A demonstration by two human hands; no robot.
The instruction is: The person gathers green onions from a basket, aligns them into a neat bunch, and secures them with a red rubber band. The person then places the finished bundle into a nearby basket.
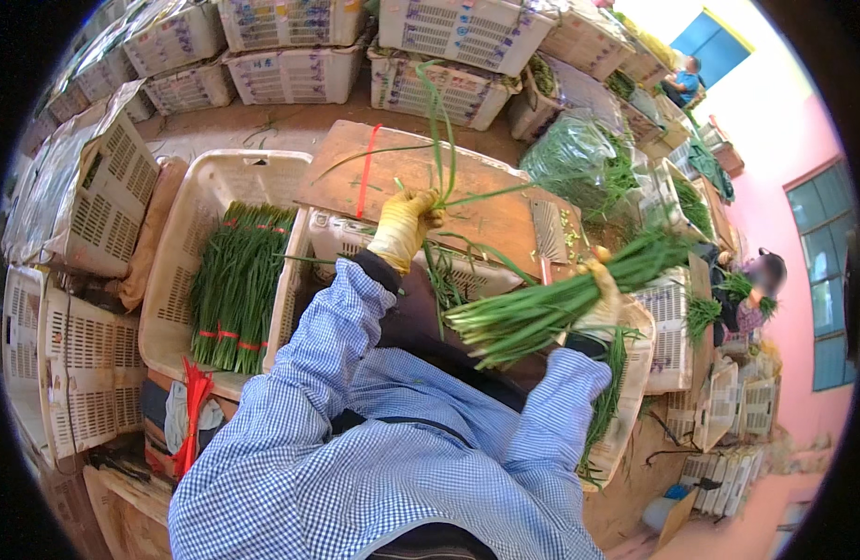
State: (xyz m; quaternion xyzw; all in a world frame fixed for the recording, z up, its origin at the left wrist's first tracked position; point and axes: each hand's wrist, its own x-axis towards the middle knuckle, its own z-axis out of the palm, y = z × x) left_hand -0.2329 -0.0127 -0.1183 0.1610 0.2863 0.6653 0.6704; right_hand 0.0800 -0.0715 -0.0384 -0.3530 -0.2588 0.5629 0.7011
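My left hand (405,227), in a yellowed glove, pinches a few long loose green leaves (440,140) above a wooden board (409,164). Gripped in my gloved right hand (601,297) is a thick bunch of garlic chives (528,308), held over the board's right front corner and my lap, its pale stem ends towards the left. A broad-bladed knife (548,234) lies on the board near this bunch, beside small cut stem ends (570,231). One red tie strip (368,175) crosses the board's left part.
A white plastic crate (227,168) at left holds chive bundles (241,287) bound with red bands. Red strips (195,413) hang below it. Another crate (636,325) with loose leaves stands at right. Stacked crates (297,77) line the back. A person (752,280) handles greens at far right.
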